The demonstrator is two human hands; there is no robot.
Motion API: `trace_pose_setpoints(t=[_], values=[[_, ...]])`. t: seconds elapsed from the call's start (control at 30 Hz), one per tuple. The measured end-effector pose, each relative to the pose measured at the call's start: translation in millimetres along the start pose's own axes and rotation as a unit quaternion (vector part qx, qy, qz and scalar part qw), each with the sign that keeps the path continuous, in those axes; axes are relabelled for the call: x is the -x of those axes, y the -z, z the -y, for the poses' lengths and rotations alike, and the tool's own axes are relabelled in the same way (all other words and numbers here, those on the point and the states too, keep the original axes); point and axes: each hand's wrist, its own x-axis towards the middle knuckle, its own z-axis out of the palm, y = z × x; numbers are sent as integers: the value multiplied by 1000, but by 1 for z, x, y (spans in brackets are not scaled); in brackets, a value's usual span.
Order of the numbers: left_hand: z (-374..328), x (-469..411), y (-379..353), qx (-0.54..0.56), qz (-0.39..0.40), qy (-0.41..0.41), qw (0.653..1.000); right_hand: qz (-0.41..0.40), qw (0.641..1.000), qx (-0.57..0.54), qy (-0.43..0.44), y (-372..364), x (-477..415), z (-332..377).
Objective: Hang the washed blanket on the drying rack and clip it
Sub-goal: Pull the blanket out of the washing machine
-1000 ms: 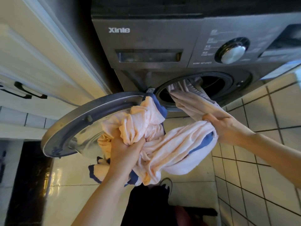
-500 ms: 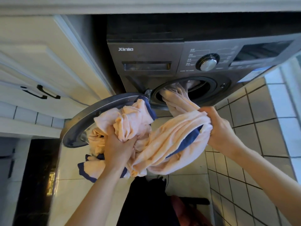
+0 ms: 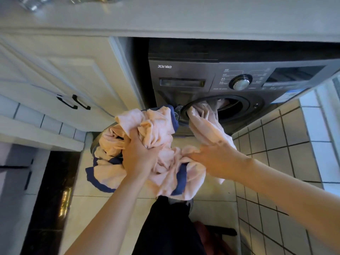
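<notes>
The blanket [image 3: 161,144] trails far-right into the washer drum [image 3: 230,109]; left hand [image 3: 138,157] clamps the bunch, right hand [image 3: 213,159] grips nearer the drum.

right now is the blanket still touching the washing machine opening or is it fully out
Touching. The head view shows a strand of the blanket running from the right hand up over the rim of the washing machine opening and into the drum.

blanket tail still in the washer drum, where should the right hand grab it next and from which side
Grip the taut strip of blanket just outside the washer door opening, coming from the right and above. There it is gathered narrow; the left hand already holds the bunched bulk, and the right hand is nearest.
</notes>
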Motion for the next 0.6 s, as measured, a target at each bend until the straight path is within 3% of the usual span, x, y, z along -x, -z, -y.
trace_pose_setpoints(t=[0.07, 0.17, 0.4, 0.6], values=[[-1, 4, 2, 18, -14, -9, 1000, 9, 990, -43, -133, 8, -13, -5], [-9, 13, 3, 47, -26, -16, 998, -27, 969, -134, -208, 22, -34, 5], [-13, 11, 13, 117, 31, -14, 993, -141, 919, -321, -182, 52, -42, 18], [-30, 6, 28, 133, 186, 30, 973, -158, 904, -358, -170, 59, -40, 18]])
